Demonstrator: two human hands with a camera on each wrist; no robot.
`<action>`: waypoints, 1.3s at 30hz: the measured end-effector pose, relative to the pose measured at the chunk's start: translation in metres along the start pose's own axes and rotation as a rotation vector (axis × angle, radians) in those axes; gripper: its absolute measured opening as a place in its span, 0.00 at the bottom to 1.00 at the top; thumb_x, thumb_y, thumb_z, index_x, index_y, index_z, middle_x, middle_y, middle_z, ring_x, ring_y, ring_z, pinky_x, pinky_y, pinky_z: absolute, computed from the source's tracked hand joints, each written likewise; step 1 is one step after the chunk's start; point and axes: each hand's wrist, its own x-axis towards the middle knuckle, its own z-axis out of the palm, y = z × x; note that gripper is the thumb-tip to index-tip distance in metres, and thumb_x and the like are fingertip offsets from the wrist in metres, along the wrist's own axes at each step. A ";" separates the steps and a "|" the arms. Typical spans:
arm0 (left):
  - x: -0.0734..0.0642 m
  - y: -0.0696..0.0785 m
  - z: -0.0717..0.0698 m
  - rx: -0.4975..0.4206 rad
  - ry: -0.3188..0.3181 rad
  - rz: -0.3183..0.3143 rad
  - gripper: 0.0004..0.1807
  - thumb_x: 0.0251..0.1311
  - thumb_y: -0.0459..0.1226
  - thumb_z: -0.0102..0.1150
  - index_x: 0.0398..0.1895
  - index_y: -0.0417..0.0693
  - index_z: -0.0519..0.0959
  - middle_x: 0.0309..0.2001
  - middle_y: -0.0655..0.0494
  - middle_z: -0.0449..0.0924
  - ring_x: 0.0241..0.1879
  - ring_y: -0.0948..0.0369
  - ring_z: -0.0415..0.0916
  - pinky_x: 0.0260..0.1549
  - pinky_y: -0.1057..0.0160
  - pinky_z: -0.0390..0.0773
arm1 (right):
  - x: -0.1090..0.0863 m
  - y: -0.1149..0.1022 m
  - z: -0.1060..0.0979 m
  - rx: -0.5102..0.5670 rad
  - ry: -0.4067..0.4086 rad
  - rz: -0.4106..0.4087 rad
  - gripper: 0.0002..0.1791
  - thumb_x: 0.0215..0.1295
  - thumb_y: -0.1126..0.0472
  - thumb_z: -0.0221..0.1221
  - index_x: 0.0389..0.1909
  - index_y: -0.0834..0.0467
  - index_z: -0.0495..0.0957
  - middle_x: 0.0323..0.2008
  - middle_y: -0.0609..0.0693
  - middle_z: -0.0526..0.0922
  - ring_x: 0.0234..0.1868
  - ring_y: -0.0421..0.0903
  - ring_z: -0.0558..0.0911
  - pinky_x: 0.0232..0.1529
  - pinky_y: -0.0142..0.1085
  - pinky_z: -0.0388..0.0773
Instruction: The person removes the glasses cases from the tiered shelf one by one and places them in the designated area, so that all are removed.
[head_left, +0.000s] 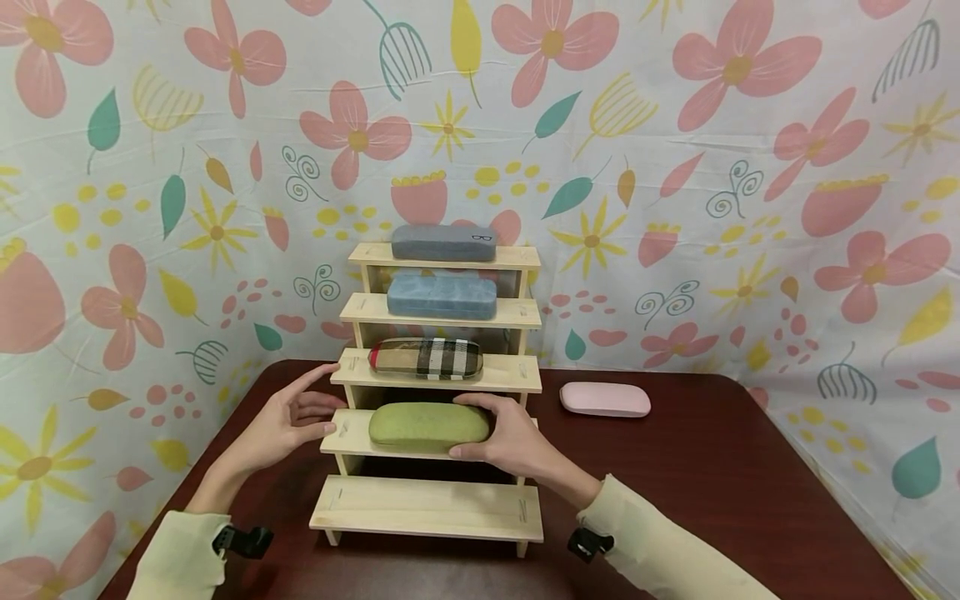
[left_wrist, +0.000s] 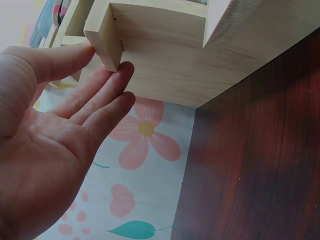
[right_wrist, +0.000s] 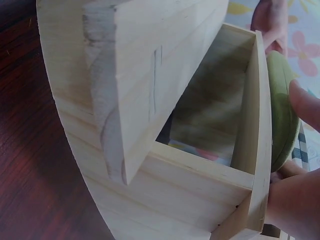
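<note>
Wooden stepped display rack [head_left: 427, 508]: the right hand [head_left: 510, 437] curls round the green oval glasses case [head_left: 427, 425] on its second step; the left hand [head_left: 288, 421], fingers straight, touches that step's left end.

we see a dark red-brown wooden table [head_left: 720, 467] with rounded corners; it runs right up to the cloth behind it; that backdrop is a pale fabric [head_left: 675, 167] printed with large pink flowers, yellow starry blooms, teal leaves and small curls; it hangs as two walls that meet in a corner behind the table, with faint creases across it; the light is soft and even, giving a dull sheen on the tabletop; from the left wrist view the same flowered cloth [left_wrist: 145, 165] shows below the table edge.
</note>
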 end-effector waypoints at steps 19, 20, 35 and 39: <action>0.000 0.001 0.002 -0.013 -0.005 -0.006 0.46 0.64 0.23 0.70 0.83 0.42 0.58 0.52 0.37 0.85 0.53 0.58 0.84 0.52 0.61 0.84 | -0.006 0.002 0.000 0.075 0.026 -0.016 0.34 0.60 0.54 0.78 0.67 0.51 0.80 0.63 0.51 0.80 0.51 0.47 0.82 0.50 0.46 0.79; 0.000 0.002 0.002 -0.011 -0.005 -0.006 0.47 0.64 0.23 0.70 0.83 0.42 0.58 0.52 0.37 0.85 0.53 0.58 0.84 0.52 0.61 0.83 | -0.006 0.002 0.000 0.075 0.029 -0.018 0.34 0.60 0.53 0.78 0.67 0.51 0.80 0.63 0.51 0.80 0.52 0.47 0.82 0.50 0.47 0.79; -0.001 0.001 0.001 -0.001 0.003 0.001 0.47 0.64 0.24 0.69 0.83 0.43 0.58 0.52 0.38 0.85 0.52 0.57 0.84 0.51 0.62 0.83 | -0.020 0.004 -0.012 0.113 0.014 -0.032 0.32 0.61 0.58 0.78 0.66 0.54 0.81 0.56 0.53 0.81 0.44 0.49 0.82 0.45 0.45 0.80; 0.000 0.001 0.001 0.008 0.006 -0.008 0.47 0.64 0.24 0.70 0.83 0.44 0.58 0.52 0.39 0.85 0.52 0.57 0.84 0.52 0.58 0.84 | -0.027 0.004 -0.022 0.121 0.015 -0.048 0.32 0.60 0.61 0.78 0.66 0.56 0.81 0.58 0.55 0.80 0.45 0.50 0.82 0.46 0.44 0.82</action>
